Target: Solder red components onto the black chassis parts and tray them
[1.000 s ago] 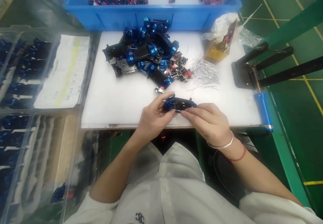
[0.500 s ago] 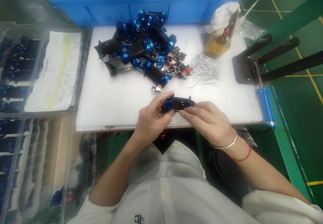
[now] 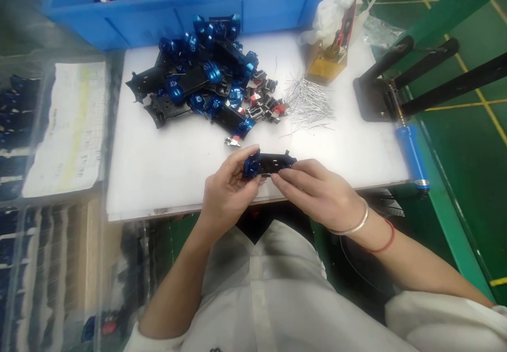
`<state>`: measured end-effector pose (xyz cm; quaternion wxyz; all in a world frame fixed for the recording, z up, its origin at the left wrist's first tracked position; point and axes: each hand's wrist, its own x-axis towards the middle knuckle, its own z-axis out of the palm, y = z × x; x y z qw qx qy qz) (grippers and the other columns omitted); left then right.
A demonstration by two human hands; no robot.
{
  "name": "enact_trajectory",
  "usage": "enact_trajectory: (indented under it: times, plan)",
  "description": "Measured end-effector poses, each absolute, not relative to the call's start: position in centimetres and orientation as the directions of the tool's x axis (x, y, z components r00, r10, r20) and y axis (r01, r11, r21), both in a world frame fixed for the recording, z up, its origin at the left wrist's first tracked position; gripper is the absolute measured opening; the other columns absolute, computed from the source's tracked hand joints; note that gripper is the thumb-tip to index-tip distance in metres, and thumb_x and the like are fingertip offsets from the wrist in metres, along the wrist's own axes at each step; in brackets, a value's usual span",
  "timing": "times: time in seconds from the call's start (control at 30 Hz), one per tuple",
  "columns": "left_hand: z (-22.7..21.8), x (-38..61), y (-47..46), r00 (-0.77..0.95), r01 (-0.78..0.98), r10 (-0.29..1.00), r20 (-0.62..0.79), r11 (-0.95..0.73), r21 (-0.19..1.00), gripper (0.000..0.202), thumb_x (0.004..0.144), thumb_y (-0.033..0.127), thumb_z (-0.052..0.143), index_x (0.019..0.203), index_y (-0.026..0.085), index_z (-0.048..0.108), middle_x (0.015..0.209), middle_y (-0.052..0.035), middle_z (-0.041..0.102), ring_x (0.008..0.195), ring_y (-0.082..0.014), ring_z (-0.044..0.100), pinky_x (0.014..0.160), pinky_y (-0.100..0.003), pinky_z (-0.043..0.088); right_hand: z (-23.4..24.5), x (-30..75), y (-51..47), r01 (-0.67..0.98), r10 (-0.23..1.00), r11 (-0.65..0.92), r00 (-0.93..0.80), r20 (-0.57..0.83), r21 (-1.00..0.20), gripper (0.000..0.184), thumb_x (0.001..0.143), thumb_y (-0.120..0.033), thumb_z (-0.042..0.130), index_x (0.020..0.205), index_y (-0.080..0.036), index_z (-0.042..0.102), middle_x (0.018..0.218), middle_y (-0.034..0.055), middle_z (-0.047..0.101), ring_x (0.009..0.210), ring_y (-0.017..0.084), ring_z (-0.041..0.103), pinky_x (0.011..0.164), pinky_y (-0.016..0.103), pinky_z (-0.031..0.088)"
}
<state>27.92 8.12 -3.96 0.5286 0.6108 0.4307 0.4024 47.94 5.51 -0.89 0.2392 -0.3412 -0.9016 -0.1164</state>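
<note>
Both sets of fingers [image 3: 241,163] pinch a blue-and-black metal chassis part [image 3: 269,164] just above the white bench [image 3: 158,183], with the left hand [image 3: 227,196] and right hand [image 3: 317,196] turned inward. Beyond the bench, a blue bin [image 3: 119,29] holds red-and-black parts; left of it, clear trays [image 3: 43,193] hold blue parts.

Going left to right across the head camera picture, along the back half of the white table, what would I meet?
White printed paper → pile of blue and black parts → heap of silver pins → black fixture with long handles
</note>
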Motion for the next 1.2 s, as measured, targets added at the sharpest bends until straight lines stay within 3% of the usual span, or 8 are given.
enact_trajectory:
  times: [0.43,0.57,0.77,1.07,1.2]
  plan:
    - [-4.0,28.0,8.3,0.301,0.124,0.952,0.046,-0.087,0.988,0.048,0.085,0.025,0.07,0.131,0.023,0.06,0.115,-0.0054,0.071,0.101,-0.0195,0.071,0.093,-0.033,0.061,-1.4,48.1,5.6,0.677,0.569,0.735,-0.649,0.504,0.041,0.022,0.094,-0.004,0.05,0.1,-0.014,0.069,0.085,0.0086,0.069,0.076,0.019,0.058,0.074,0.035,0.06]
    - [-3.7,28.0,8.4,0.294,0.118,0.956,0.016,-0.053,0.992,0.047,0.084,0.025,0.071,0.129,0.022,0.061,0.11,-0.0047,0.072,0.095,-0.018,0.073,0.09,-0.031,0.062,-1.7,48.1,5.8,0.688,0.563,0.725,-0.611,0.556,0.022,0.02,0.093,-0.003,0.052,0.098,-0.013,0.068,0.084,0.0084,0.069,0.075,0.018,0.058,0.072,0.033,0.06]
    - [-3.5,28.1,8.7,0.293,0.107,0.956,-0.027,-0.005,0.994,0.047,0.083,0.026,0.072,0.128,0.021,0.062,0.103,-0.0036,0.073,0.09,-0.0178,0.074,0.087,-0.031,0.064,-2.4,48.3,5.8,0.717,0.609,0.698,-0.591,0.528,-0.002,0.024,0.096,-0.007,0.048,0.103,-0.018,0.068,0.089,0.0079,0.071,0.079,0.018,0.059,0.069,0.033,0.059]
    - [-3.0,28.1,9.3,0.288,0.047,0.946,-0.147,0.14,0.989,0.056,0.078,0.031,0.077,0.13,0.018,0.06,0.103,-0.0064,0.075,0.083,-0.0199,0.075,0.085,-0.036,0.065,-2.7,47.9,5.6,0.768,0.632,0.64,-0.492,0.599,-0.044,0.016,0.094,-0.009,0.056,0.102,-0.019,0.067,0.098,0.0073,0.072,0.088,0.019,0.062,0.07,0.033,0.052]
    - [-2.4,28.1,9.7,0.282,-0.008,0.925,-0.255,0.268,0.963,0.061,0.071,0.03,0.081,0.127,0.015,0.061,0.099,-0.0065,0.076,0.078,-0.0198,0.075,0.083,-0.037,0.065,-2.8,47.6,5.9,0.758,0.573,0.652,-0.479,0.665,-0.016,0.017,0.091,-0.007,0.061,0.103,-0.017,0.066,0.099,0.0079,0.072,0.087,0.02,0.062,0.07,0.034,0.048]
